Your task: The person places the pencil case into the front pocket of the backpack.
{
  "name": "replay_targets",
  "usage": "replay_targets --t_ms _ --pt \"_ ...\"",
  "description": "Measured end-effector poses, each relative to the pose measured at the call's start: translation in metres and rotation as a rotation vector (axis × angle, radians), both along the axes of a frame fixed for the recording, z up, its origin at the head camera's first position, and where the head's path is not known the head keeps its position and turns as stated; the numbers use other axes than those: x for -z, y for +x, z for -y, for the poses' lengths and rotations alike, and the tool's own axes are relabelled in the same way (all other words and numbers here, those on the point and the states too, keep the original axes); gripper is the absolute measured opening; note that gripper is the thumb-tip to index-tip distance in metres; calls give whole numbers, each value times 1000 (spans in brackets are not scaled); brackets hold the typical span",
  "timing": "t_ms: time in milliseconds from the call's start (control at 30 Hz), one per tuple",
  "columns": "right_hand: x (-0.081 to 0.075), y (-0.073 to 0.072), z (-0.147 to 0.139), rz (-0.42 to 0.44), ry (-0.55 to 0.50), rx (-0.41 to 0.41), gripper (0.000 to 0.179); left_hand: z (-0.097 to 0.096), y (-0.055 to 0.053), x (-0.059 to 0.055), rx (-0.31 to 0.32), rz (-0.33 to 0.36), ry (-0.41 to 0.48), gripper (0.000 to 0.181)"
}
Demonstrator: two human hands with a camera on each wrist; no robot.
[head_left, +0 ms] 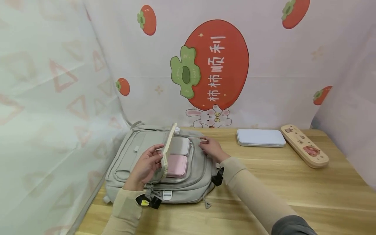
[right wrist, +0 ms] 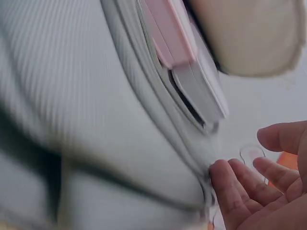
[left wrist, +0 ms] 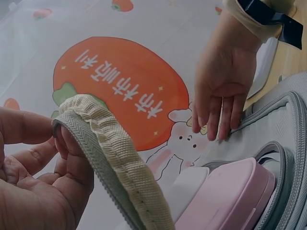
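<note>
A light grey backpack [head_left: 194, 189] lies flat on the table, its front pocket unzipped. My left hand [head_left: 148, 164] pinches the edge of the pocket flap [head_left: 167, 153] and holds it up; the zipper teeth and cream trim [left wrist: 125, 160] show in the left wrist view. Inside the pocket sit a white box-like case [head_left: 180, 146] and a pink one [head_left: 177, 165], side by side. My right hand [head_left: 212, 148] is at the far right of the pack, fingers extended, with a fingertip right at the bag's edge in the right wrist view.
On the wooden table [head_left: 264, 182], a flat white case [head_left: 260, 137] lies at the back right, beside a long beige pencil case [head_left: 305, 146] with cartoon prints. A zipper pull [head_left: 207, 204] hangs off the bag's near side. Printed cloth [head_left: 152, 58] walls the back and sides.
</note>
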State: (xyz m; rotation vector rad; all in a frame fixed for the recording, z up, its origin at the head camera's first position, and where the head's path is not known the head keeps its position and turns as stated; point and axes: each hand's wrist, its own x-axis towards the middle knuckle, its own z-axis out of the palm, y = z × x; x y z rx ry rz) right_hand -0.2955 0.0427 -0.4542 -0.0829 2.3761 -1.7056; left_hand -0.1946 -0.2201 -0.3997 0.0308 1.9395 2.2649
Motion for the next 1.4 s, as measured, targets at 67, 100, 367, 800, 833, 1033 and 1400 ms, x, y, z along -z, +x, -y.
replay_targets --t_ms 67,100,367,800,833,1033,1400 --pt "-1 -1 -13 -2 -14 -8 48 2 1 1 -12 7 -2 39" --pt "0 -2 -20 5 -22 -7 49 3 2 1 -12 9 -4 39" --pt "9 -7 -74 64 -70 6 54 7 6 2 -26 4 8 36" --pt "-6 -15 -133 111 -126 154 57 7 4 -2 -15 -5 23 36" --pt "-6 -15 -137 112 -122 160 58 6 3 -2 -13 -4 23 37" --pt "-10 -10 -160 130 -107 185 60 5 2 -3 -11 -3 11 38" --pt "-12 -10 -200 122 -119 222 63 1 2 -5 -4 -9 -3 38"
